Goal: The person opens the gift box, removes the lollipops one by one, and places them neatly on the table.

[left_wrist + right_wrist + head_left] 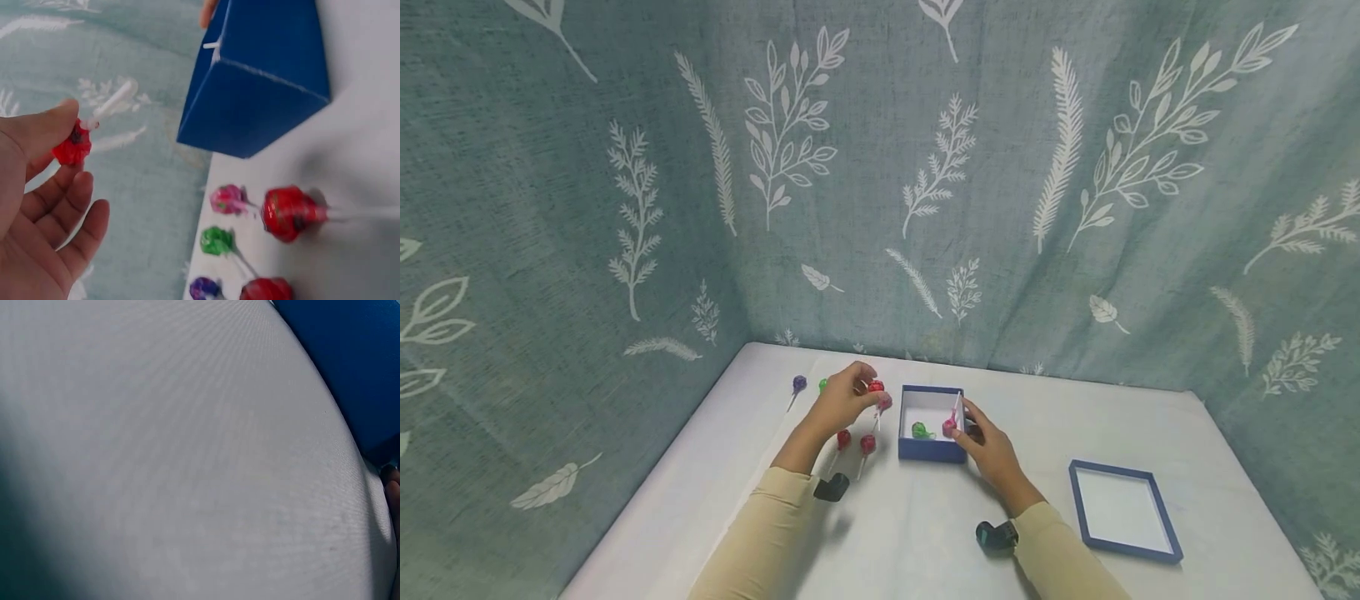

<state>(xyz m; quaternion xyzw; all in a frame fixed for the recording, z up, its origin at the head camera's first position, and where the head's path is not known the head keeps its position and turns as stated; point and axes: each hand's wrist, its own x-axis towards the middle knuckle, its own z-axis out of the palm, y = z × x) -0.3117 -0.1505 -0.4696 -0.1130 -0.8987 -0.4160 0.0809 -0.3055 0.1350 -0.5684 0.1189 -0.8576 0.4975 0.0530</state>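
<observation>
My left hand [844, 400] pinches a red lollipop [72, 149] by its wrapped head between thumb and fingers, the white stick pointing away. It is above the table, left of an open blue box [931, 451]. My right hand [992, 450] grips the box's right wall, thumb at the rim and fingers outside. Inside the box lie a green lollipop [920, 430] and a pink lollipop [950, 426], whose stick leans up over the wall beside my right thumb. The right wrist view catches only the box's blue side [356, 369] and a bit of fingers [392, 487].
Loose on the white table [1000, 533] at left are a purple lollipop [799, 383], a green lollipop [217, 240], a pink lollipop [227, 199] and two red lollipops [844, 438]. A blue-edged box lid [1123, 510] lies at right, white inside up. A patterned curtain [880, 208] hangs behind.
</observation>
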